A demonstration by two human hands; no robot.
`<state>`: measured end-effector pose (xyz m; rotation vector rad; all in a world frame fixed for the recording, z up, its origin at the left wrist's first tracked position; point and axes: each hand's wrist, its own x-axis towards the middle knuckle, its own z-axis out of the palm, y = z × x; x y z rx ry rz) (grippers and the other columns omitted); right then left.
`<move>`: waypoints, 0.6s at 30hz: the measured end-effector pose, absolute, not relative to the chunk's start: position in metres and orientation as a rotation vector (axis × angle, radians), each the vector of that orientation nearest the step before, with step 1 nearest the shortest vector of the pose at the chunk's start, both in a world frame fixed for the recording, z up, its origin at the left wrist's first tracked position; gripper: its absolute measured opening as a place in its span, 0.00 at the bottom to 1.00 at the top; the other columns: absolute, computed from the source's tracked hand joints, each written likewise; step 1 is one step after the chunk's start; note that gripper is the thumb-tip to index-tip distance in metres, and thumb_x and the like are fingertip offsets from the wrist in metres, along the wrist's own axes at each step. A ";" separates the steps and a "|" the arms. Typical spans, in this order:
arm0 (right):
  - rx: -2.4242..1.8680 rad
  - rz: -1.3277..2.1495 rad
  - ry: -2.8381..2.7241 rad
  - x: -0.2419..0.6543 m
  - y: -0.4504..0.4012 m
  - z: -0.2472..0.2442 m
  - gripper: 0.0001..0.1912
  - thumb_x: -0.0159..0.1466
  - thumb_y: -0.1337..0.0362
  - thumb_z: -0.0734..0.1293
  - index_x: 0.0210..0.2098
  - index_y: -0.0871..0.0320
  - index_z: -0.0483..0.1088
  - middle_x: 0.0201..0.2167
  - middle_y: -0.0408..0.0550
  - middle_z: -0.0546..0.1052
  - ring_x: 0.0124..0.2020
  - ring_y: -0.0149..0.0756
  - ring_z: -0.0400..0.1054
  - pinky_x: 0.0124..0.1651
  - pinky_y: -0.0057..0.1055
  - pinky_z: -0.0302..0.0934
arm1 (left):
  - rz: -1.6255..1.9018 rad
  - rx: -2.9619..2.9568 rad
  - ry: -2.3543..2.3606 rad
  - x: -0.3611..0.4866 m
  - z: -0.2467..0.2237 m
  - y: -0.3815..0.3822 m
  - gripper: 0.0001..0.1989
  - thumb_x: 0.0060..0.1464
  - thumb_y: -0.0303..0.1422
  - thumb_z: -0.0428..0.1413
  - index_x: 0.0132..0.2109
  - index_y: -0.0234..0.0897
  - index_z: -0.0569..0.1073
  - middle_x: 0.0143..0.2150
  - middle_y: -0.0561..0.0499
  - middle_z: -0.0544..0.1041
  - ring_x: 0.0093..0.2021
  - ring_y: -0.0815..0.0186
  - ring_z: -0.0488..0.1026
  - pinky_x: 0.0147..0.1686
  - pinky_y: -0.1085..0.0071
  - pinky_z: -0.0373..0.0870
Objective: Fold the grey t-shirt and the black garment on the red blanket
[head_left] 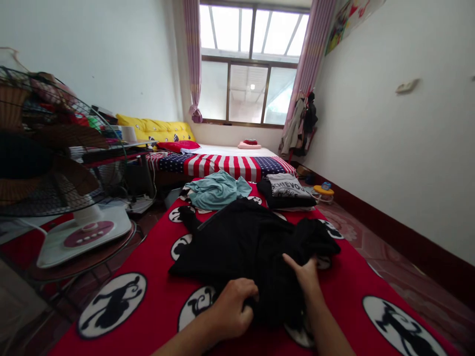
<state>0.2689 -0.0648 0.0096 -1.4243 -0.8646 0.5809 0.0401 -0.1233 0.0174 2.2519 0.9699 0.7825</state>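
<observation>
A black garment (pixel 237 242) lies spread and rumpled over the red cloth with round black-and-white animal prints (pixel 156 306). A thin grey line, perhaps a zip, shows near its far left edge. My left hand (pixel 235 306) is closed in a fist on the near edge of the garment. To its right, my right hand (pixel 306 277) grips the bunched fabric, thumb on top and the other fingers partly hidden in the folds. Beyond the garment lie a crumpled light-blue cloth (pixel 218 190) and a folded grey printed shirt (pixel 287 187) on top of folded black clothing (pixel 285 201).
At the left, a white-based fan (pixel 89 232) stands on a round stool (pixel 77 267), close to the bed's side. Farther back is a second bed with a stars-and-stripes cover (pixel 226 167). A small yellow stool (pixel 323 190) stands on the right-hand floor near the wall.
</observation>
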 end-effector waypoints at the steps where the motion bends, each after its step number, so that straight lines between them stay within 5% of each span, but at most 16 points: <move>1: -1.393 0.649 -0.899 0.259 -0.059 0.015 0.51 0.40 0.54 0.74 0.60 0.59 0.57 0.56 0.55 0.70 0.57 0.47 0.65 0.59 0.40 0.60 | 0.777 2.231 0.911 0.046 0.020 -0.128 0.12 0.33 0.21 0.48 0.30 0.37 0.67 0.32 0.50 0.73 0.35 0.63 0.69 0.38 0.70 0.63; 7: -0.970 1.254 -1.503 0.194 -0.059 0.066 0.41 0.46 0.65 0.66 0.62 0.57 0.61 0.50 0.49 0.76 0.49 0.43 0.71 0.52 0.37 0.65 | 0.669 2.094 0.686 0.036 0.083 -0.151 0.11 0.45 0.23 0.55 0.36 0.39 0.76 0.33 0.53 0.77 0.36 0.65 0.73 0.41 0.72 0.67; 12: -0.800 1.060 -2.338 0.160 -0.093 0.092 0.26 0.50 0.70 0.64 0.48 0.51 0.75 0.48 0.42 0.78 0.51 0.41 0.70 0.55 0.34 0.61 | 0.909 2.202 0.716 -0.008 0.140 -0.124 0.17 0.53 0.33 0.57 0.51 0.39 0.75 0.50 0.43 0.76 0.51 0.56 0.71 0.54 0.61 0.65; 16: -1.028 0.681 -2.336 0.161 -0.127 0.084 0.28 0.52 0.72 0.64 0.51 0.48 0.73 0.51 0.43 0.76 0.52 0.40 0.69 0.56 0.34 0.59 | 0.495 2.338 0.973 -0.052 0.124 -0.081 0.53 0.28 0.44 0.71 0.64 0.47 0.62 0.67 0.41 0.59 0.68 0.42 0.51 0.62 0.46 0.50; 18: -1.188 0.483 -2.261 0.175 -0.144 0.072 0.31 0.51 0.70 0.66 0.54 0.46 0.70 0.58 0.44 0.70 0.60 0.44 0.61 0.63 0.43 0.50 | 0.244 2.376 1.083 -0.072 0.104 -0.070 0.61 0.20 0.44 0.72 0.66 0.49 0.60 0.70 0.40 0.53 0.69 0.37 0.44 0.61 0.38 0.45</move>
